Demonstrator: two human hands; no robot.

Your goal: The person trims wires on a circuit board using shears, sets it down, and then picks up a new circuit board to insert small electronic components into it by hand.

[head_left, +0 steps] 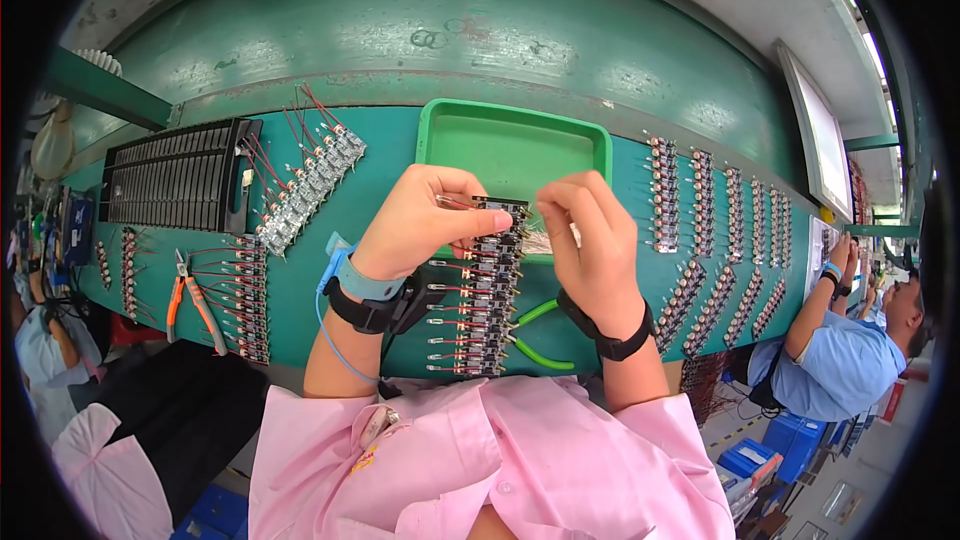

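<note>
A long strip of dark circuit boards (483, 312) with short red-and-black wires along its left side lies in front of me, its lower end close to my shirt. My left hand (425, 220) grips its far end, thumb on top of the boards. Just right of that end hovers my right hand (595, 235), fingers curled in toward the thumb; what they hold, if anything, is too small to make out. Green-handled pliers (540, 355) lie partly under the strip. Beyond both hands stands a green plastic tray (515, 120), its near side partly covered by them.
At left are orange-handled pliers (192, 300), a wired board strip (250, 290), a silvery board strip (315, 190) and a black slotted rack (170, 180). Several board strips (703, 202) stand in rows at right. A co-worker in blue (850, 360) is farther right.
</note>
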